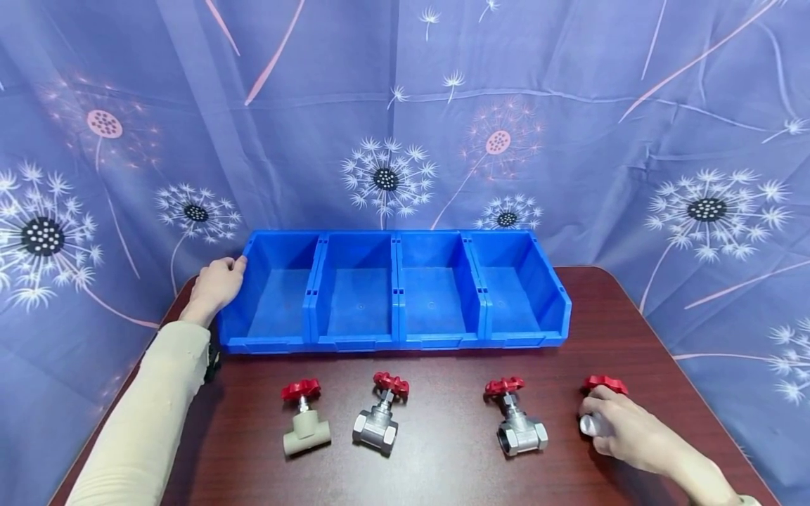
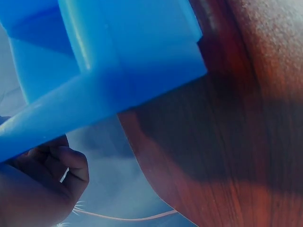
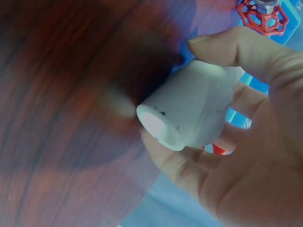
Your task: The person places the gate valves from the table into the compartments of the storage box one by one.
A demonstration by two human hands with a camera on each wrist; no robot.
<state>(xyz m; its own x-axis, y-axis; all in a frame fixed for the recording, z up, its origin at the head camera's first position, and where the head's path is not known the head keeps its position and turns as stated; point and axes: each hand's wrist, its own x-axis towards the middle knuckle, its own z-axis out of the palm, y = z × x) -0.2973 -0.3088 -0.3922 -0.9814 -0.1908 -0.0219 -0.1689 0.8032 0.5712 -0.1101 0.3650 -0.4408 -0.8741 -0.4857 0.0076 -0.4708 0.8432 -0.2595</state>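
Note:
At the right of the table, my right hand [image 1: 633,429] grips a white valve [image 3: 187,101] by its body, thumb on one side and fingers round the other. Its red handwheel [image 1: 605,384] shows beyond the fingers in the head view. My left hand [image 1: 218,284] holds the left side wall of a row of joined blue bins [image 1: 399,344], fingers bent at the rim; part of the grip is hidden. In front of the bins lie a beige valve [image 1: 306,430] and two metal valves, one left of centre [image 1: 376,429] and one further right [image 1: 522,434], all with red handwheels.
The bins stand side by side at the back of the dark red-brown wooden table [image 1: 443,467], their low fronts facing me. A blue-violet curtain [image 1: 443,140] with dandelion prints hangs behind and along both sides.

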